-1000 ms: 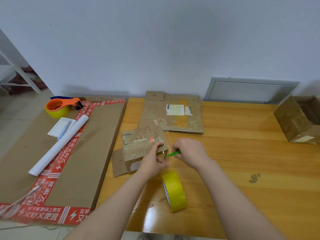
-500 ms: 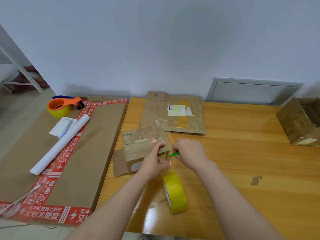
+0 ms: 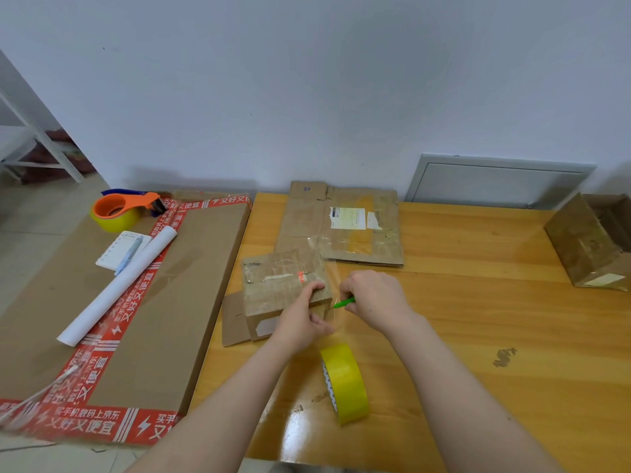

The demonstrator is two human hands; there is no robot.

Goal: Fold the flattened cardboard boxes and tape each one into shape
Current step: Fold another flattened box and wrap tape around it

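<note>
Gripping right end of small box w/ L hand, fingers curled over top. Pinching green tool in R hand, tip just beside L fingers. Yellow tape roll on edge, near L wrist.

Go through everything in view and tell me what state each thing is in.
Small box: folded, left hand gripping it.
Green tool: held in right hand.
Tape roll: standing on edge.
Back box: flattened.
Right box: folded up.

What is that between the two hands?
The tip of a green tool, held by the right hand, pointing at clear tape beside the small box; head view.
</note>
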